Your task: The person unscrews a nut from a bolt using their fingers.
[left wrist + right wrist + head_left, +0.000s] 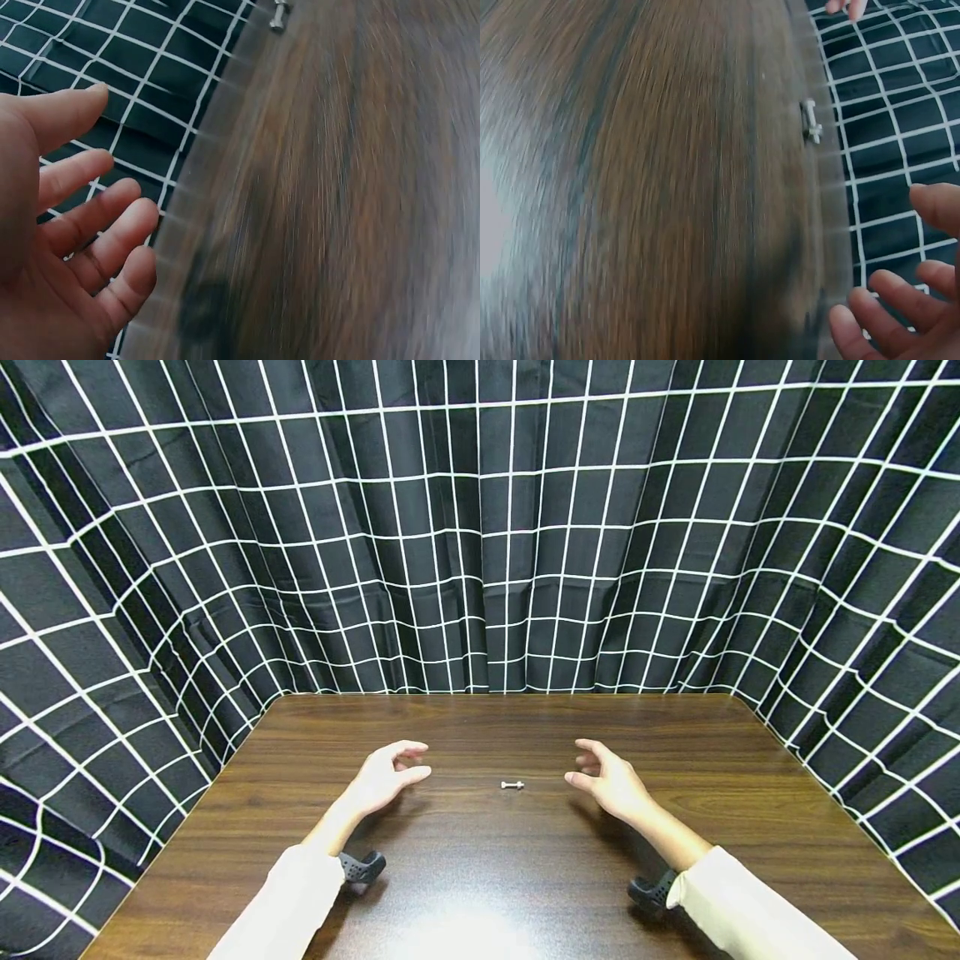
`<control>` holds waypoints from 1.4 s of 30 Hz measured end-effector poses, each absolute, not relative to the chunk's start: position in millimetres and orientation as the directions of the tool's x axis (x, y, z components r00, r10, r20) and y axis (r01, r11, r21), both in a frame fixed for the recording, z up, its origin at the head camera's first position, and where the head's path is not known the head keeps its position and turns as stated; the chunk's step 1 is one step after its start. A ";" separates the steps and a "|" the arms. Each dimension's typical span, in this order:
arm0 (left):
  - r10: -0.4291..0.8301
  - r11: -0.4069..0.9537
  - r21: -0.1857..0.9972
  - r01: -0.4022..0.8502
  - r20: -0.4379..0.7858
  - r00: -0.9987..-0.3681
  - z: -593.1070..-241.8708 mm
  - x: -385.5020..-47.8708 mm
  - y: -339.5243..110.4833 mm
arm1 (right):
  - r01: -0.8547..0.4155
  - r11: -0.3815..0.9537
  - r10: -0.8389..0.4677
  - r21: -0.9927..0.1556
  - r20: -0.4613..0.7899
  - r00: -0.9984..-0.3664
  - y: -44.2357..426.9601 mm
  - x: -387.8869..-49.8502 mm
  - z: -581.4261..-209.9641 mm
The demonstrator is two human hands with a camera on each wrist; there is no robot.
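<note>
A small metal bolt (512, 785) with a nut on it lies on the wooden table between the two hands. The left hand (388, 775) is held to its left, fingers loosely bent and holding nothing. To its right, the right hand (609, 778) is likewise relaxed and holds nothing. Neither hand touches the bolt. In the left wrist view the bolt (279, 15) shows at the top, away from the left hand (82, 217). The right wrist view has the bolt (811, 121) above and left of the right hand (907, 300).
The brown wooden table (480, 735) has a bright reflection near its front. A dark curtain (480, 527) with a white grid hangs behind it and along both sides. Each wrist wears a dark strap device, such as the left one (363, 867).
</note>
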State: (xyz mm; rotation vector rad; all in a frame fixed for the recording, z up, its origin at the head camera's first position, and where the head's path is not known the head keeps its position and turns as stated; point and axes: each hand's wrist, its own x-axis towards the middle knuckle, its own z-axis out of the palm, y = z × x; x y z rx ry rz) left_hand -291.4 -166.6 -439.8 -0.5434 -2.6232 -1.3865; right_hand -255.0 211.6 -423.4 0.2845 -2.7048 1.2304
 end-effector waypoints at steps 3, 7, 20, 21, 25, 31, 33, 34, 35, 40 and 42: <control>0.250 0.460 0.817 0.347 0.256 -0.934 -442.4 -295.1 -160.0 | -0.219 0.613 -0.093 -0.759 0.206 -0.974 205.9 -257.5 -425.4; 0.249 0.416 0.847 0.331 0.244 -0.937 -446.7 -298.7 -150.8 | -0.205 0.588 -0.075 -0.782 0.200 -0.977 197.0 -258.7 -427.5; 0.259 0.451 0.840 0.302 0.200 -0.945 -449.7 -297.6 -128.6 | -0.193 0.560 -0.047 -0.806 0.201 -0.978 162.2 -260.6 -436.5; 0.259 0.448 0.840 0.307 0.207 -0.943 -449.8 -297.5 -126.7 | -0.196 0.561 -0.047 -0.804 0.205 -0.978 160.4 -260.7 -437.3; 0.255 0.433 0.845 0.314 0.220 -0.942 -451.0 -298.0 -119.1 | -0.207 0.579 -0.045 -0.789 0.223 -0.974 153.5 -261.9 -440.1; 0.251 0.414 0.849 0.328 0.240 -0.938 -451.8 -295.5 -105.5 | -0.210 0.598 -0.039 -0.774 0.234 -0.971 144.5 -261.4 -442.5; 0.254 0.383 0.859 0.341 0.257 -0.932 -452.1 -294.2 -100.7 | -0.212 0.608 -0.038 -0.766 0.238 -0.970 142.2 -261.8 -443.3; 0.255 0.364 0.866 0.344 0.263 -0.931 -451.9 -293.3 -98.2 | -0.209 0.613 -0.037 -0.762 0.237 -0.971 141.2 -262.0 -443.5; 0.255 0.345 0.873 0.344 0.265 -0.930 -452.1 -292.6 -95.8 | -0.203 0.617 -0.034 -0.760 0.232 -0.972 140.4 -262.4 -443.8; 0.250 0.350 0.867 0.355 0.279 -0.927 -455.1 -292.3 -84.5 | -0.171 0.660 -0.013 -0.732 0.216 -0.976 137.5 -264.8 -444.9; 0.249 0.365 0.859 0.360 0.282 -0.927 -456.6 -292.9 -79.9 | -0.162 0.672 -0.005 -0.722 0.215 -0.977 136.4 -265.3 -445.6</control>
